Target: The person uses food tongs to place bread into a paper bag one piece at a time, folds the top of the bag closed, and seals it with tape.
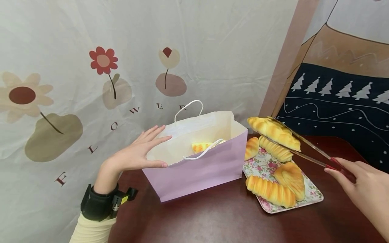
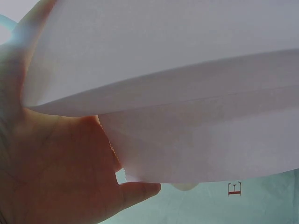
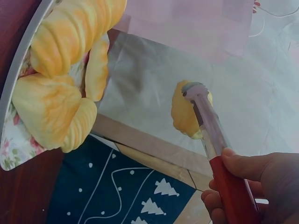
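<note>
My right hand (image 1: 363,185) grips metal tongs (image 3: 212,123) by their red handles (image 3: 231,191). Between the tong ends a golden bread roll (image 1: 273,131) is pinched, raised over the back of a floral tray (image 1: 264,165). My left hand (image 1: 136,150) is spread at the left end of a lilac paper bag (image 1: 200,175), thumb and fingers straight along its open rim. In the left wrist view the bag's side (image 2: 187,140) lies against that palm. Inside the bag a piece of yellow bread (image 1: 199,147) shows, partly hidden by the front wall and a white cord handle (image 1: 203,153).
On the tray lie several breads, among them a ridged roll (image 1: 270,190) and a smooth folded one (image 1: 290,179). The tray stands right of the bag on a dark red-brown table (image 1: 206,219). Behind hangs a pale cloth (image 1: 228,60) with printed flowers.
</note>
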Tool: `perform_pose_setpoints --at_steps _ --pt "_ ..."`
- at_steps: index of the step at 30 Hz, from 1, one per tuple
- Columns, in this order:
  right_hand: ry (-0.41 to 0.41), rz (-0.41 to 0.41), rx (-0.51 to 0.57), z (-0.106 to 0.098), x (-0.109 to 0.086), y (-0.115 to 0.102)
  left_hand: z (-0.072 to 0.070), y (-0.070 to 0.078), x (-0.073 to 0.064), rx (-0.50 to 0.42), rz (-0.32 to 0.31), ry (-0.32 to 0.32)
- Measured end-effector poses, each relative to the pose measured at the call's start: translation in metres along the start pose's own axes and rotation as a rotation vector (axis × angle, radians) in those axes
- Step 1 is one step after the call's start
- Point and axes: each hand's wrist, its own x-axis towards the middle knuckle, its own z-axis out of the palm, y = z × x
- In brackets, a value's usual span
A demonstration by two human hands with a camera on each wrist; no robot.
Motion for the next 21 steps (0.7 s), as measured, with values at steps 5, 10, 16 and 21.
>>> perform_pose_setpoints --at_steps 5,10,16,21 --pt "-0.002 0.003 0.007 -0.0024 0.003 -0.0015 0.0 0.0 0.0001 0.004 0.0 0.002" --pt "0.014 0.002 0.023 -0.0043 0.0055 -0.0021 -0.0003 0.0008 -0.0001 0.009 -0.003 0.0" --pt "0.032 0.004 0.037 -0.0055 0.0073 -0.0035 -0.0004 0.0008 -0.0006 0.009 -0.005 -0.001" --pt "0.056 0.001 0.058 -0.0069 0.0087 -0.0057 0.0 0.0004 -0.0009 0.01 0.0 0.002"
